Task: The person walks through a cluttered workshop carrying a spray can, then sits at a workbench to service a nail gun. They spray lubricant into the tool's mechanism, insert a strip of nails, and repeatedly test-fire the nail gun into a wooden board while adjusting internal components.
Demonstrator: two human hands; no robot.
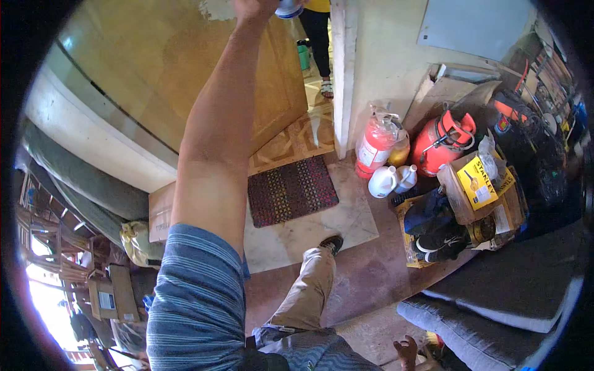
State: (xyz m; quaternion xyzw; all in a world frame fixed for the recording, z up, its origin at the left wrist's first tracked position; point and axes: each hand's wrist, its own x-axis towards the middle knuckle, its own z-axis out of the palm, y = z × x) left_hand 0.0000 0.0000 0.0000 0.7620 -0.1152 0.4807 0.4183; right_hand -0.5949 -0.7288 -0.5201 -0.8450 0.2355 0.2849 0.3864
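Note:
My left arm reaches up across the view in a blue striped sleeve. At the top edge, my left hand (255, 5) is partly cut off. It appears closed on a white and blue round thing (288, 8), only the lower part of which shows. Behind the arm stands a brown wooden door (281, 80), swung open beside a white frame. My right hand (406, 352) hangs low near the bottom edge, its fingers loosely curled and apart, with nothing seen in them. A grey cushion (476, 334) lies to the right of it.
A patterned doormat (294, 190) lies before the doorway, where a person in dark trousers (317, 43) stands. Along the right wall are a red fire extinguisher (374, 145), white jugs (383, 182), a red gas cylinder (436, 145), boxes (467, 204) and dark shoes (442, 246).

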